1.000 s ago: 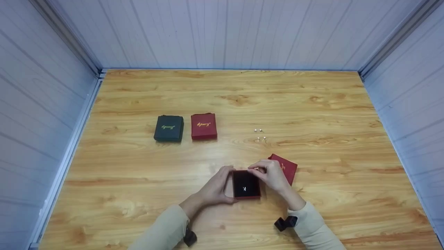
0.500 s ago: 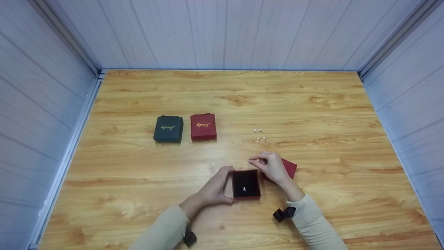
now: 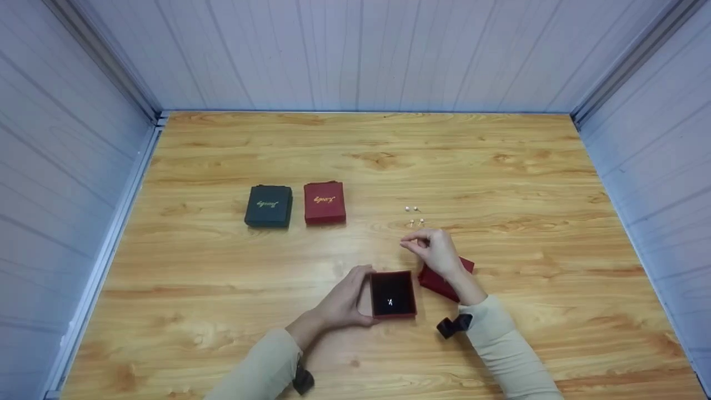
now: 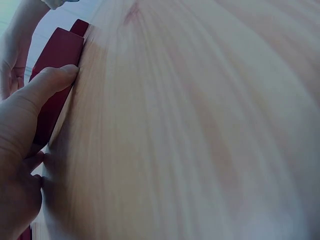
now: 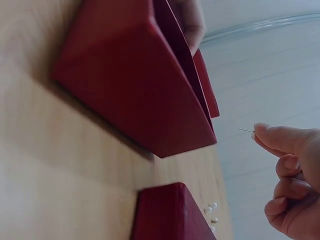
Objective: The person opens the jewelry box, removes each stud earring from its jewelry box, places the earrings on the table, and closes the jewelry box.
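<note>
My left hand (image 3: 344,300) grips the left side of an open red jewelry box (image 3: 415,294), thumb at the near edge and fingers at the far edge. Its black lining bears a small shiny piece (image 3: 390,302). The left wrist view shows the thumb along the red wall (image 4: 55,105). My right hand (image 3: 439,253) is raised beyond the box's far right corner, above the red lid (image 3: 436,282). Thumb and forefinger pinch a stud earring, whose thin pin (image 5: 244,130) sticks out in the right wrist view; its head is mostly hidden by the fingertips.
Several small pearl stud earrings (image 3: 407,209) lie on the wooden table (image 3: 527,233) beyond my right hand. A closed dark green box (image 3: 269,205) and a closed red box (image 3: 325,202) stand to the far left. Panel walls (image 3: 355,55) border the table.
My right hand has moved from the box's far right corner away from me, toward the loose earrings, still pinching. More of the lid's near part shows. The left hand and box stay put.
</note>
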Available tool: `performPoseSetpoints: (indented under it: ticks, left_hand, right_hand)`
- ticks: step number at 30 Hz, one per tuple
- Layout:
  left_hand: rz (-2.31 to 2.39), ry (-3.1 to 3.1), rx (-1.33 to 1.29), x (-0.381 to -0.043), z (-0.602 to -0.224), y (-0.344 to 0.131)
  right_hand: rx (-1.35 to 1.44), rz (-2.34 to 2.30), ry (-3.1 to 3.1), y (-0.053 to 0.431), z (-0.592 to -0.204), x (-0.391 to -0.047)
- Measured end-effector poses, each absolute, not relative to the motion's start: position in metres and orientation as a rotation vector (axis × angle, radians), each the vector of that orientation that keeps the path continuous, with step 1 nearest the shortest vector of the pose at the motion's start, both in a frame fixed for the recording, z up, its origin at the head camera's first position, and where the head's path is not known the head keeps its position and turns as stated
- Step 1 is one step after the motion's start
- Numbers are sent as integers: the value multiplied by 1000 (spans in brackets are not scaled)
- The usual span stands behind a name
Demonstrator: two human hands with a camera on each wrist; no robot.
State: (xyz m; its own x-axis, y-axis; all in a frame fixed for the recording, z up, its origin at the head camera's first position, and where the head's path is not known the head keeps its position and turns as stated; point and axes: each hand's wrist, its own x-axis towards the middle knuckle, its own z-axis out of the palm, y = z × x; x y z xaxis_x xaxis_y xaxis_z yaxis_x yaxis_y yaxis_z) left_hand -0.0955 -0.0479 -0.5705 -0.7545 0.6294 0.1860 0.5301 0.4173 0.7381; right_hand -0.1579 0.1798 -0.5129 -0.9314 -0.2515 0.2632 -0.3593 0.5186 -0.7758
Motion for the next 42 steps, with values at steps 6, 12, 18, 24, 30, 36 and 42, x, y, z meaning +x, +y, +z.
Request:
performPoseSetpoints:
  ticks: [6, 12, 18, 24, 30, 36, 42]
  left_hand:
    - [1245, 2540, 1041, -95, -569, -47]
    - [1244, 2561, 1055, -95, -570, -47]
    - [1244, 2566, 1053, -95, -570, -48]
    - [1237, 2571, 1050, -96, -570, -48]
    - [1253, 2552, 1044, -96, -571, -47]
    - [1267, 2557, 1049, -96, -570, -47]
    - [1271, 2564, 1062, -96, -572, -47]
  right_hand:
    - [515, 1361, -2662, 181, -511, -168]
    - [498, 1339, -2691, 182, -510, -179]
    - [440, 1325, -2748, 182, -509, -191]
    - [403, 1276, -2850, 180, -509, -204]
    - [352, 1279, -2933, 180, -509, -215]
    - [251, 1341, -2998, 180, -511, -225]
    - [202, 1367, -3076, 182, -517, -233]
